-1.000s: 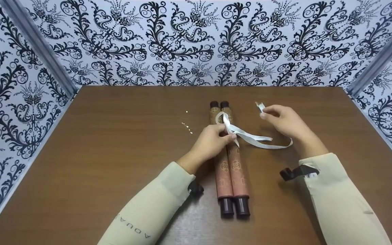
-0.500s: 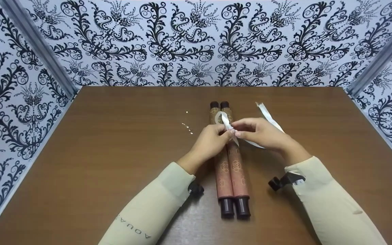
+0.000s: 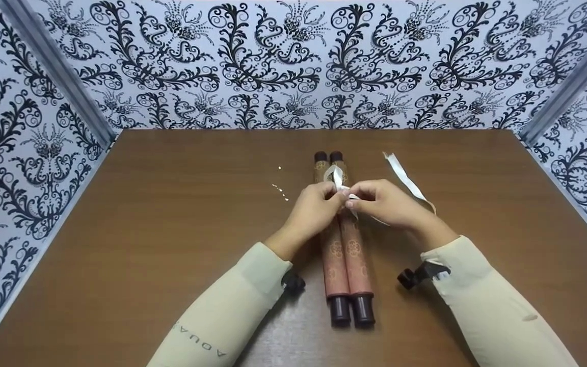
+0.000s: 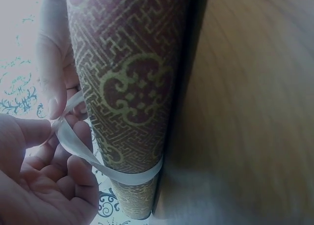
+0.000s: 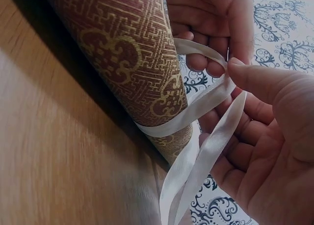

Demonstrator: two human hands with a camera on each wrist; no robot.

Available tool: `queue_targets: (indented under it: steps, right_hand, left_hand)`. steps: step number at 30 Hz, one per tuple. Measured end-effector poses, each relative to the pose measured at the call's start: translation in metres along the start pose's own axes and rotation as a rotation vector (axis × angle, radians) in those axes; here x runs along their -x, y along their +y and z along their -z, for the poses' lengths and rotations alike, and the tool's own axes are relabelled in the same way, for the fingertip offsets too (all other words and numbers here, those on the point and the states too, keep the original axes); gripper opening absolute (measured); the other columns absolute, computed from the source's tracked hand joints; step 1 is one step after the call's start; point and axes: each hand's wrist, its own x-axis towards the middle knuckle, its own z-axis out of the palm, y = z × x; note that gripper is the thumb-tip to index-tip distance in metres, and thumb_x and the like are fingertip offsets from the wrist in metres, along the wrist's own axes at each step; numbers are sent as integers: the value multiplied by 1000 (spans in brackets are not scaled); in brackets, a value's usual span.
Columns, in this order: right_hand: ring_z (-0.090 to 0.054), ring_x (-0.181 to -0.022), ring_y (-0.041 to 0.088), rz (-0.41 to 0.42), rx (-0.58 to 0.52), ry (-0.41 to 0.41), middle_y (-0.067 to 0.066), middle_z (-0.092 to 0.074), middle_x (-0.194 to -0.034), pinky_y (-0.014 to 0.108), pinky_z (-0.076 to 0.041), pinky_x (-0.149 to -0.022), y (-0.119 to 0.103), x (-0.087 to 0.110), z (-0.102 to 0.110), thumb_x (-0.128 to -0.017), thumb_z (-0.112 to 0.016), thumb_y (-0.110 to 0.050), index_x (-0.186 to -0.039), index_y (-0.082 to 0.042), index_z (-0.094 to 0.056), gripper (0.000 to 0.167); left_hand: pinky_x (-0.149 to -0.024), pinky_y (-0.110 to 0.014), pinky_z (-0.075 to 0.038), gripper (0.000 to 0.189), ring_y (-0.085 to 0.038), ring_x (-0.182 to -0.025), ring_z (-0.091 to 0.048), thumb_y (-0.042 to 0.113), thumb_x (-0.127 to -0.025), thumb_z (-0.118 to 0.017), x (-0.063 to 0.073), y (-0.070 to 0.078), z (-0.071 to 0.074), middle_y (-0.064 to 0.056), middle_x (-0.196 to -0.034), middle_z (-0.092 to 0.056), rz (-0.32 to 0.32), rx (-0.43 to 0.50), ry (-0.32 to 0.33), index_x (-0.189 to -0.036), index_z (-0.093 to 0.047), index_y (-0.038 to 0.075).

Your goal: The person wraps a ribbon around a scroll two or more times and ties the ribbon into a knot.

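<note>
A pair of patterned scroll rolls (image 3: 353, 255), reddish and gold with dark end knobs, lies side by side on the table. White ribbon (image 5: 169, 123) wraps round them near the far end, as both wrist views show. My left hand (image 3: 315, 206) pinches the ribbon between thumb and forefinger above the rolls. Right beside it, my right hand (image 3: 388, 201) pinches ribbon too, thumb tip almost meeting the left hand's. A loop of ribbon (image 3: 338, 176) stands up just beyond the fingers. In the right wrist view, two ribbon lengths (image 5: 203, 161) trail down below the right hand.
A loose ribbon tail (image 3: 403, 176) lies on the brown table (image 3: 181, 204) to the right. Several tiny pale flecks (image 3: 280, 189) are scattered left of the rolls. Patterned panels (image 3: 293, 61) stand behind and at both sides.
My right hand has let go of the ribbon's far end at the right and come left to the knot area, where it now pinches ribbon. The left hand has hardly moved.
</note>
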Motion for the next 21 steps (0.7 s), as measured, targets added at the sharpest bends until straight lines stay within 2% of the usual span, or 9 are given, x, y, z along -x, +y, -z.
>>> queue_targets:
  steps: [10, 17, 21]
  right_hand:
    - [-61, -85, 12, -3, -10, 38, 4, -71, -92, 22, -50, -76, -1, -1, -2, -100, -69, -15, -101, -3, -75, 13]
    - [-59, -84, 14, 3, 0, 38, 1, -68, -89, 23, -48, -73, -1, 0, -3, -100, -68, -12, -96, -6, -75, 10]
    - [-59, -84, 15, 1, 0, 36, -1, -67, -89, 23, -48, -72, -2, 0, -3, -100, -68, -13, -96, -6, -75, 10]
  left_hand:
    - [-62, -23, -44, 18, -13, -74, -56, 25, -102, -66, 0, 1, -1, 1, -82, -64, 12, 19, 43, -93, -71, 11]
    - [-71, -22, -49, 9, -11, -83, -59, 16, -99, -67, -1, 1, -1, -1, -91, -69, -15, 67, 113, -96, -70, 9]
    - [-71, -23, -49, 5, -11, -81, -58, 13, -98, -67, -2, 1, 0, -1, -89, -68, -20, 81, 152, -96, -68, 8]
